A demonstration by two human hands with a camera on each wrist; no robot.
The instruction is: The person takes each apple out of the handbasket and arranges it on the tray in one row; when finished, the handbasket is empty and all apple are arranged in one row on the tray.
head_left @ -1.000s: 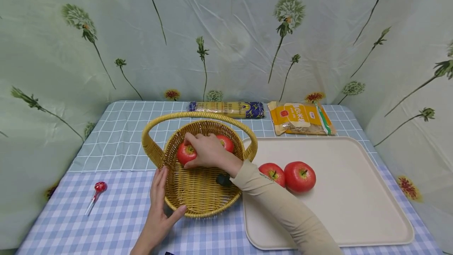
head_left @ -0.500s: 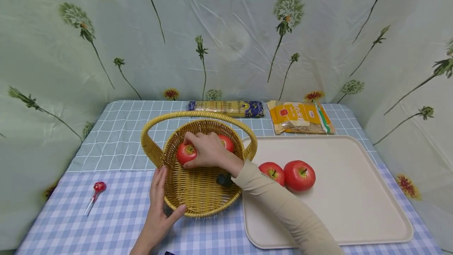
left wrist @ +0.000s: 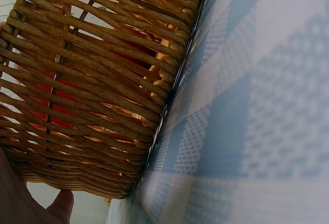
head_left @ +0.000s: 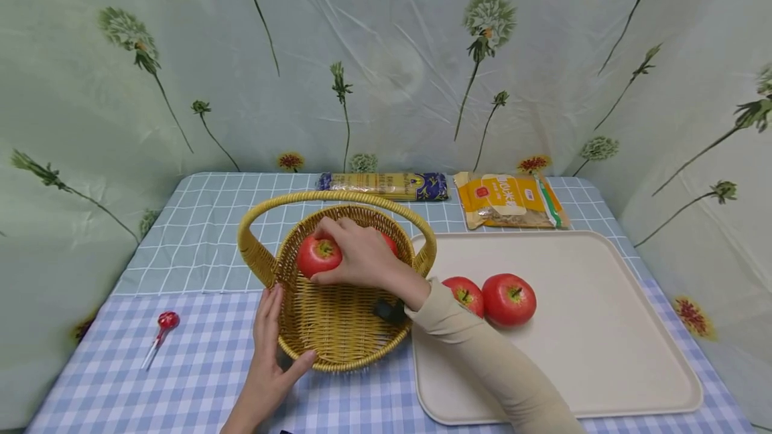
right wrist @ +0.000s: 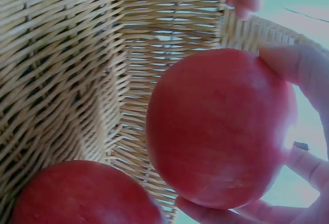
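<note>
A yellow wicker basket (head_left: 338, 327) with a tall arched handle stands on the checked cloth. Inside it, my right hand (head_left: 364, 256) grips a red apple (head_left: 317, 256) between thumb and fingers. The right wrist view shows this gripped apple (right wrist: 221, 129) raised above the woven bottom. Partly hidden behind the hand, another apple (head_left: 389, 242) lies in the basket; the right wrist view has that second apple (right wrist: 85, 196) at lower left. My left hand (head_left: 265, 347) rests against the basket's left side, fingers stretched along the wall and thumb at the front rim.
Right of the basket lies a beige tray (head_left: 603, 353) with two red apples (head_left: 509, 300), one partly behind the sleeve. A noodle packet (head_left: 382, 186) and an orange food bag (head_left: 511, 201) lie at the back. On the left is a red lollipop (head_left: 163, 328).
My right hand has lifted the apple a little and shifted it slightly left. The left hand and the basket keep their places.
</note>
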